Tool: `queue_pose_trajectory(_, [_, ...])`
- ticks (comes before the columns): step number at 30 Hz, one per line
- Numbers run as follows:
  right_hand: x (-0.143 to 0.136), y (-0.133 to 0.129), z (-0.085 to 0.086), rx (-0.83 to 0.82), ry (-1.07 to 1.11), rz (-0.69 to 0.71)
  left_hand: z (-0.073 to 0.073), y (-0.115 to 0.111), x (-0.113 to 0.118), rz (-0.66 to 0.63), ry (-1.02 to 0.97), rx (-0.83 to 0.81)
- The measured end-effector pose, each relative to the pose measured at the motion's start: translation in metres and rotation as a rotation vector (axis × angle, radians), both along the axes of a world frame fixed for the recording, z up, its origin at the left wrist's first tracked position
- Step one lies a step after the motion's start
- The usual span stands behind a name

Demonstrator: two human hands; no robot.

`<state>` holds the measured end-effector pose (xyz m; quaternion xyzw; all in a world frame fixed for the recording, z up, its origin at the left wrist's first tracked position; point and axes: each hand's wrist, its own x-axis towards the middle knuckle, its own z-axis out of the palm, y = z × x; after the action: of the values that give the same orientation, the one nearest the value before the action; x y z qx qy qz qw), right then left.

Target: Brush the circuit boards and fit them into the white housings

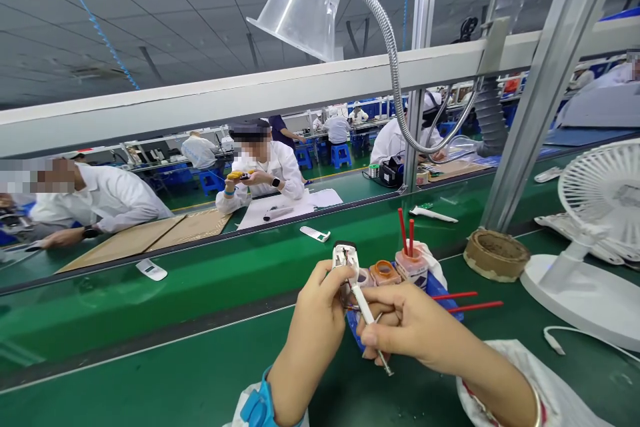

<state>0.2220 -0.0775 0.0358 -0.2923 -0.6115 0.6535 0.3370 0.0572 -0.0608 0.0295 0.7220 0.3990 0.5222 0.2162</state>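
Observation:
Between my hands is a white handheld device [363,305] with a wide head and a slim handle, tilted over the bench. The head is open at the top, and small dark and red parts show inside. My left hand [317,310] is closed around the head, thumb across its front. My right hand [400,327] pinches the handle lower down, and a thin metal end sticks out below the fingers. Just behind my hands, a blue tray [356,332] holds an orange-rimmed jar [385,271] and a bottle [413,268] with red sticks in it. My fingers partly hide the tray.
A roll of brown tape [497,255] and a white fan [575,260] stand at right. White device pieces lie on the green belt [200,300], among them a small white shell [315,234]. A lamp [305,3] hangs overhead. Co-workers in white sit across the belt.

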Motion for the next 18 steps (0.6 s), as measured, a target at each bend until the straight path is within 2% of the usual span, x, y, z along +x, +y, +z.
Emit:
queue_pose_trajectory(3, [-0.009,-0.002,0.000,-0.009,0.008,-0.046,-0.004,0.001,0.003,0.018,-0.098,0.011])
queue_pose_trajectory(6, [-0.017,-0.004,0.000,0.023,-0.063,-0.162,-0.006,0.001,0.008,0.036,-0.220,-0.043])
queue_pose_trajectory(10, [-0.023,-0.007,-0.002,0.208,-0.245,-0.305,-0.007,0.000,0.011,0.042,-0.326,-0.084])
queue_pose_trajectory(14, [-0.022,-0.009,-0.003,0.377,-0.373,-0.378,-0.010,0.001,0.010,0.041,-0.332,-0.046])
queue_pose_trajectory(18, [-0.017,-0.010,-0.003,0.396,-0.376,-0.394,-0.013,0.001,0.008,0.091,-0.277,-0.031])
